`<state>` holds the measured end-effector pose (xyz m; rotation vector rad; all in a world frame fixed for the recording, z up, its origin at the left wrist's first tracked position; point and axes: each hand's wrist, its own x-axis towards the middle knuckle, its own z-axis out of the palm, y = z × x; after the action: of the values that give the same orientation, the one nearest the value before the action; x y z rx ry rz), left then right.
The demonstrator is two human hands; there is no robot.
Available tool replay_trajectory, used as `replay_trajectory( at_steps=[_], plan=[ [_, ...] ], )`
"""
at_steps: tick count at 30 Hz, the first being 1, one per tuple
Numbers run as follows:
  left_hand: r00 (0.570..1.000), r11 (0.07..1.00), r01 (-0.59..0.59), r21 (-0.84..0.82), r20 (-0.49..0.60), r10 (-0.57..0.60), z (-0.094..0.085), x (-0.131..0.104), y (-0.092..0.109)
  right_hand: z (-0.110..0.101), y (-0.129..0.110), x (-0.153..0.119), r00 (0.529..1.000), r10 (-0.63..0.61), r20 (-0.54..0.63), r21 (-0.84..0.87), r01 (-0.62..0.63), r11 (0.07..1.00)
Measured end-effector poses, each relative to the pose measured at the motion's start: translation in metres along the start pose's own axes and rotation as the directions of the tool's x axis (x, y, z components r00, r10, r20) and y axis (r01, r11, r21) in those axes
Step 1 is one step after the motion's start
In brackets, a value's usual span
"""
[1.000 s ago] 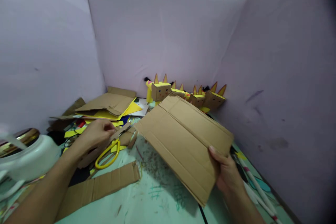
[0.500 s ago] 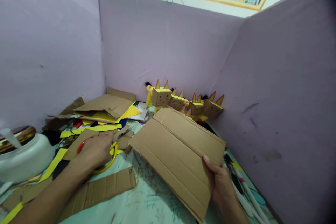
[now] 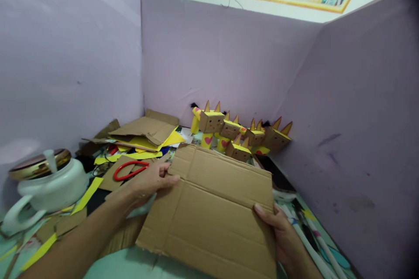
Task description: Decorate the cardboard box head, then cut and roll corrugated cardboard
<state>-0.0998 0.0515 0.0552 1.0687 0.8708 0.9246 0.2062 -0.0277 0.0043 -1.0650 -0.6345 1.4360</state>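
Observation:
A creased, flat piece of brown cardboard (image 3: pixel 219 209) is held up in front of me, tilted over the table. My left hand (image 3: pixel 157 183) pinches its upper left edge, thumb on the front face. On the opposite side my right hand (image 3: pixel 278 226) grips the right edge, thumb also on the front and the other fingers behind. Just beyond my left wrist lie scissors, of which one red handle (image 3: pixel 131 170) shows; the rest is covered by my left arm. Under my left forearm a cardboard strip (image 3: pixel 122 237) is partly hidden.
Small cardboard figures with yellow horns (image 3: pixel 212 121) stand at the back. To the left are a white teapot-like pot (image 3: pixel 54 185), yellow paper strips (image 3: pixel 87 194) and stacked cardboard (image 3: pixel 144 130). Pens (image 3: pixel 314 239) lie at the right. Lilac panels (image 3: pixel 229 52) enclose the table.
My left hand has let go of the scissors and moved right to take the cardboard's left edge. The cardboard has turned and come nearer, still held in my right hand.

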Motion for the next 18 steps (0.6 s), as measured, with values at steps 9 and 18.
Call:
replay_trajectory(
  at_steps=[9, 18],
  plan=[
    [1.0, 0.999, -0.017, -0.032, -0.017, 0.016, 0.001, 0.005, -0.018, -0.001, 0.001, 0.003, 1.0, -0.02, 0.009, -0.031, 0.021, 0.999],
    [0.976, 0.997, 0.005, -0.073, 0.217, 0.011, -0.002, -0.004, -0.009, 0.003, -0.006, -0.01, 0.996, -0.087, -0.031, -0.054, 0.085, 0.995]
  ],
)
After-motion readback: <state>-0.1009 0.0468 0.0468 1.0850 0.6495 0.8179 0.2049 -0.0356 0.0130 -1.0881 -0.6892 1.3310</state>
